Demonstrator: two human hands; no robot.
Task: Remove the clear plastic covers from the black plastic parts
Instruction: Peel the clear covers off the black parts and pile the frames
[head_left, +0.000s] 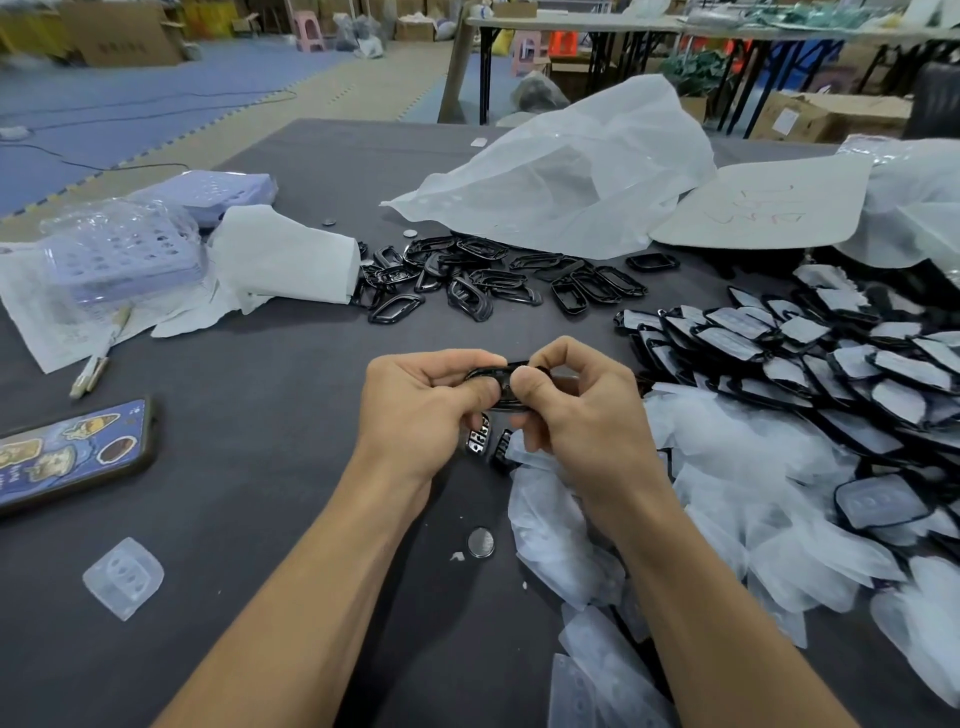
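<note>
While you look down through the head camera, the black part (493, 375) sits up off the surface (249, 493), straight ahead of you, caught between your two hands with its long axis running left to right. Your left hand (415, 402) grips its left end, fingers (452, 361) curled over the far edge and thumb on the near side. Your right hand (582, 410) pinches the right end, with its thumb tip pressed on the near face close to the middle. Both hands are clenched on the same piece and neither is nearer than the other, since the part spans the gap between them. Your thumbs hide whether the clear cover is on this piece and where its edge lies, so I cannot tell. My judgement is that the peel turns on that left-right axis: hold fast with the left and let the right thumb work along the length toward its own side. Covered parts (831, 353) are heaped just to your right, bare black frames (493, 283) lie beyond your hands, and shed covers (727, 493) pile beside your right forearm.
</note>
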